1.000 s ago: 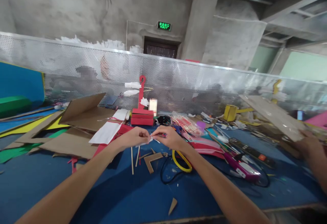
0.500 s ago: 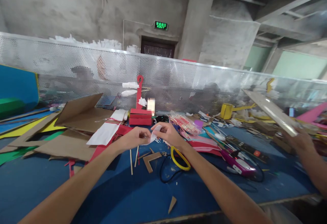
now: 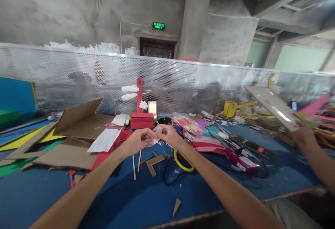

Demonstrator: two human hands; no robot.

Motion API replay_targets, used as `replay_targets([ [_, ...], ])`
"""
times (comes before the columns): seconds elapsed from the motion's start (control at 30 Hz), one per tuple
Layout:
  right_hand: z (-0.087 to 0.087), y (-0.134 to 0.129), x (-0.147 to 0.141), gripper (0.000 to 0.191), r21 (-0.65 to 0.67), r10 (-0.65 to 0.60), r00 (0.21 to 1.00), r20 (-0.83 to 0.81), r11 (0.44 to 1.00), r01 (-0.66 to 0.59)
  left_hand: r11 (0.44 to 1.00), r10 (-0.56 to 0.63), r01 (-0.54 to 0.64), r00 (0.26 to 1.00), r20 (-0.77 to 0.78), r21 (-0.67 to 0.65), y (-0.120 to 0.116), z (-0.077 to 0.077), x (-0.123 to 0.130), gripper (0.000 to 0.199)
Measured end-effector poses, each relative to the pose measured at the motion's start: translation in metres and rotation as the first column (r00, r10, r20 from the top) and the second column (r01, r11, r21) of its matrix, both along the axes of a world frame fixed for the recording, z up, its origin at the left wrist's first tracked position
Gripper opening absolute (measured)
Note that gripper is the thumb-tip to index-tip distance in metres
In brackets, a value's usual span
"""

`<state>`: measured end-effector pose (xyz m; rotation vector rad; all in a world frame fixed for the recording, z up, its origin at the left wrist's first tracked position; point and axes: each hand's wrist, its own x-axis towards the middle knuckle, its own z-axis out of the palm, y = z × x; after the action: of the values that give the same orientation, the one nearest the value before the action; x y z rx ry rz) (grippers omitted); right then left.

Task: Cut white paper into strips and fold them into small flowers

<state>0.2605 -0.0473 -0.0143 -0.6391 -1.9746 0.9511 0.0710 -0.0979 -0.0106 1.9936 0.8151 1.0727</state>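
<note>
Between my two hands is a small piece of white paper (image 3: 158, 130), held above the blue table. My left hand (image 3: 141, 140) has its fingers curled and pinches the paper's left side. My right hand (image 3: 169, 135) grips the other side between thumb and fingers. Just behind them stands a red cardboard model (image 3: 142, 120) with a tall red post and white paper pieces on it. A larger white paper sheet (image 3: 104, 140) lies to the left of my left hand. Under my right wrist rests a yellow ring-shaped tool or tape (image 3: 184, 168), partly covered.
Brown cardboard (image 3: 70, 152) is piled at left. Thin sticks (image 3: 134, 168) and an L-shaped cardboard piece (image 3: 154, 164) lie before my hands. A bag of sticks (image 3: 188, 123), a purple device (image 3: 242, 161) and a power strip (image 3: 250, 145) lie at right, where another person's hand (image 3: 303, 135) holds a flat sheet.
The white paper has turned between my fingers and my left hand has shifted slightly. The camera view has swung a little to the right. At right, the other person's sheet has tilted.
</note>
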Motion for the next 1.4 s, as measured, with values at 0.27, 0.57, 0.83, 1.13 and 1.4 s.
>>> replay_targets([
  [0.27,0.000,-0.002,0.000,0.018,-0.051,0.031,0.999,0.032,0.998,-0.030,0.995,0.105,-0.105,0.994,0.018,-0.003,0.002,-0.001,0.002,0.020],
  [0.57,-0.005,0.001,-0.005,0.028,0.045,-0.022,0.998,0.051,0.999,0.020,0.968,0.247,-0.233,0.952,0.184,-0.093,0.006,-0.005,0.005,0.023],
  [0.83,-0.006,-0.009,-0.012,0.024,-0.040,0.065,0.994,0.084,0.997,-0.062,0.950,0.305,-0.274,0.919,0.250,-0.153,0.009,-0.010,0.008,0.022],
  [1.13,-0.015,-0.003,-0.013,0.028,0.064,0.037,0.989,0.144,0.997,-0.047,0.953,0.302,-0.296,0.924,0.233,-0.063,0.010,-0.014,0.011,0.022],
  [1.4,-0.021,0.006,-0.003,0.032,0.071,0.038,0.948,0.315,0.995,-0.064,0.980,0.171,-0.174,0.985,0.034,0.101,0.017,-0.018,-0.001,0.025],
])
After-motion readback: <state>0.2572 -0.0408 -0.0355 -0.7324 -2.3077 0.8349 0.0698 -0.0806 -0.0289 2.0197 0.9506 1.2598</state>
